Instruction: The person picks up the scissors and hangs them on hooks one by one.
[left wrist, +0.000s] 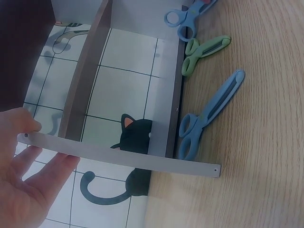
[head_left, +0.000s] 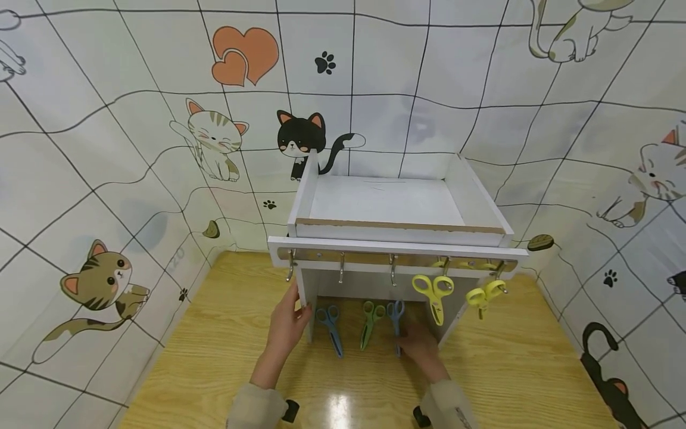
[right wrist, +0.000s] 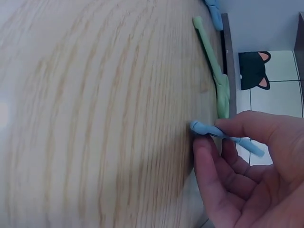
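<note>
A white shelf unit [head_left: 386, 244] with an open tray on top stands on the wooden table. My left hand [head_left: 286, 325] grips the front edge of its left side panel [left wrist: 128, 157], thumb on one face and fingers on the other. At the lower right of the opening, my right hand [head_left: 420, 345] pinches blue scissors [right wrist: 204, 129] between thumb and fingers; whether they touch the table I cannot tell. Green scissors [head_left: 370, 325] lie to their left. Another pair of blue scissors [head_left: 332, 330] lies near the left panel.
Metal hooks [head_left: 341, 268] line the shelf's front rail. Two pairs of yellow scissors [head_left: 436, 298] hang from the hooks on the right. Wooden tabletop [head_left: 193, 363] extends on both sides. Behind stands a white cat-patterned wall covering [head_left: 386, 65].
</note>
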`<action>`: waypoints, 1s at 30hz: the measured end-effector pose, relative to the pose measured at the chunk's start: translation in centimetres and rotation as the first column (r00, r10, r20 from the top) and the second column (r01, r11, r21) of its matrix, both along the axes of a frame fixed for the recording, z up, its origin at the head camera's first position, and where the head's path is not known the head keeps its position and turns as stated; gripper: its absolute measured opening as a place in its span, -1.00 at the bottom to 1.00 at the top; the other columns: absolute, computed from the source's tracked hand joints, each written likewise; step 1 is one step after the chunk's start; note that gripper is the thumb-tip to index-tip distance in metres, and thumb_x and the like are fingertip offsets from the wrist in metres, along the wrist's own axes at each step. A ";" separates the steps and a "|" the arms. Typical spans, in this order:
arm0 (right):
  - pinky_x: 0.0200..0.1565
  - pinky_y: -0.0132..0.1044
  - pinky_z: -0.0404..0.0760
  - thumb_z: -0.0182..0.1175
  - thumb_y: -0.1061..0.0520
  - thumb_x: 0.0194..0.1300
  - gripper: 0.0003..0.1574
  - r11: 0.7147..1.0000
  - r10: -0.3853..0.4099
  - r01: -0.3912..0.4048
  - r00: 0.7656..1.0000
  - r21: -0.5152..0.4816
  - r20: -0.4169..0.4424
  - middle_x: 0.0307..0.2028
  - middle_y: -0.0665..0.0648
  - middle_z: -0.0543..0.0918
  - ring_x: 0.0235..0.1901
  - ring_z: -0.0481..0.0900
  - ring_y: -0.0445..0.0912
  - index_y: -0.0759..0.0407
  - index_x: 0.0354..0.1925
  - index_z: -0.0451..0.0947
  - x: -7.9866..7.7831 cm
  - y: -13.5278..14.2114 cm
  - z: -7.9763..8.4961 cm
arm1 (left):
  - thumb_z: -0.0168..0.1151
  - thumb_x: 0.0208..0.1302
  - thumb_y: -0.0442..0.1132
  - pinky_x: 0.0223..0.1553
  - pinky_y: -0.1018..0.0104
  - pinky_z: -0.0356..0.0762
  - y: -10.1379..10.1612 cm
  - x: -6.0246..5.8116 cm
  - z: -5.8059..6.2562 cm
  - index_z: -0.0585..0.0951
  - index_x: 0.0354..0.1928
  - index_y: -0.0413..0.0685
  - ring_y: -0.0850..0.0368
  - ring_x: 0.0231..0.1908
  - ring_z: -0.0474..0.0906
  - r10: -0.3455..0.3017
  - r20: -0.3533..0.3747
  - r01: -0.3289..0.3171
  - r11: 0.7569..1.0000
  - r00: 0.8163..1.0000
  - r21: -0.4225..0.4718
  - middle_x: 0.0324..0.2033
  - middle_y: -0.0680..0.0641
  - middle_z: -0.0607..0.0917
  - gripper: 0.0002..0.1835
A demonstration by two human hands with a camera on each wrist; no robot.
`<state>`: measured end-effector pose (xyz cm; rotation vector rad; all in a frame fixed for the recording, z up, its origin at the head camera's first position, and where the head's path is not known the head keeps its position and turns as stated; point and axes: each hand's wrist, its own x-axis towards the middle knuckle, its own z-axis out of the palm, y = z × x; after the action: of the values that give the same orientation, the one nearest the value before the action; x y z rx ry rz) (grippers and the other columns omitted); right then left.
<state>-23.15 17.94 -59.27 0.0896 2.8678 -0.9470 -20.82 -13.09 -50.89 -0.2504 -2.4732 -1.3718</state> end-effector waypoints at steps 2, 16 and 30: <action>-0.65 -0.42 0.19 0.29 0.13 0.04 -0.68 1.000 0.004 -0.005 1.000 -0.030 -0.013 -0.70 -0.01 0.39 -0.67 0.27 -0.16 0.09 -0.66 0.34 0.1 0.3 -0.2 | 0.20 0.32 -0.47 -0.03 -0.03 0.76 0.0 0.0 0.0 0.25 0.49 0.05 -0.27 0.22 0.54 -0.002 -0.003 0.002 1.000 1.000 -0.002 0.26 -0.25 0.55 -0.26; -0.45 -0.26 0.73 0.33 0.35 0.14 -0.78 0.906 -0.048 0.062 0.998 -0.418 0.044 -0.38 0.20 0.58 -0.45 0.61 -0.09 0.41 -0.28 0.48 2.1 1.5 0.9 | 0.20 0.32 -0.47 -0.02 0.00 0.76 0.1 0.0 0.2 0.25 0.50 0.09 -0.24 0.22 0.55 0.005 0.006 -0.005 1.000 1.000 -0.011 0.25 -0.24 0.56 -0.26; -0.22 -0.40 0.78 0.21 0.34 0.35 -0.44 0.741 0.085 0.017 0.989 -0.671 0.119 -0.16 0.33 0.72 -0.30 0.70 -0.20 0.72 0.16 0.32 3.2 3.1 1.6 | 0.20 0.33 -0.46 -0.02 -0.01 0.76 0.1 0.0 0.1 0.27 0.48 0.14 -0.23 0.22 0.55 0.016 0.011 -0.016 1.000 1.000 -0.010 0.25 -0.21 0.57 -0.27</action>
<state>-19.96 21.08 -57.68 0.0314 2.2117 -1.8161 -20.85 -12.99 -50.84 -0.2250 -2.4862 -1.3580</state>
